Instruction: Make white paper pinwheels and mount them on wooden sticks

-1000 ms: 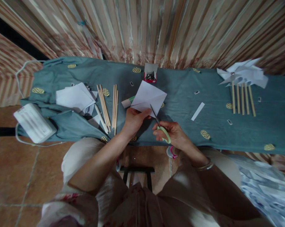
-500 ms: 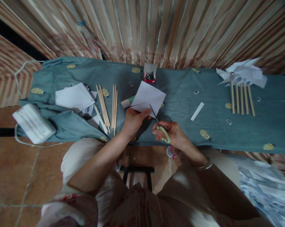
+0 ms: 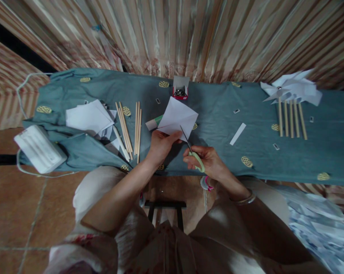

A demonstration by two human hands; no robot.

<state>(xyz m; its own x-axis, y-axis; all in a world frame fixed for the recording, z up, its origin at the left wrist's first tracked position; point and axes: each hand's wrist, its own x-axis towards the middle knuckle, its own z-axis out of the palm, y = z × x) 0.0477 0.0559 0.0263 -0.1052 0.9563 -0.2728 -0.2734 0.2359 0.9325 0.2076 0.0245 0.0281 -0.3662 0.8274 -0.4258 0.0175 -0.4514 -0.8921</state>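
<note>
Sheet of white paper (image 3: pixel 177 114), square, faint crease lines; held over the tabletop (image 3: pixel 217 110) between near and far edges, one corner pointing to the far edge. Left hand (image 3: pixel 162 146) pinches it near its lower left edge, thumb on top, fingers curled beneath. Right hand (image 3: pixel 207 161) has its fingers wrapped through the green handles of scissors (image 3: pixel 200 163); blade reaches over the paper's lower part. Blade gap: cannot tell. Dark line from the paper's left corner: cut or crease, uncertain.

Handling (judged): paper light, thin, flexible, easily bent or torn. Best hold: flat pinch close to the blade but clear of its line. Scissors likely stiff, light; take by the handle loops.

Containers: small red box (image 3: pixel 184 97) near the far edge, lid flap raised, holding small shiny metal pieces, type too small to read. White case (image 3: pixel 40 148) at the left near corner; contents not visible.

Other items: paper pile (image 3: pixel 87 116) toward the left edge; wooden sticks (image 3: pixel 138 129) between pile and left hand; green-and-white tube (image 3: pixel 154 122) beside the sheet; paper strip (image 3: pixel 238 134) to its right; pinwheels (image 3: pixel 293 89) by the far edge, sticks toward the near edge.
</note>
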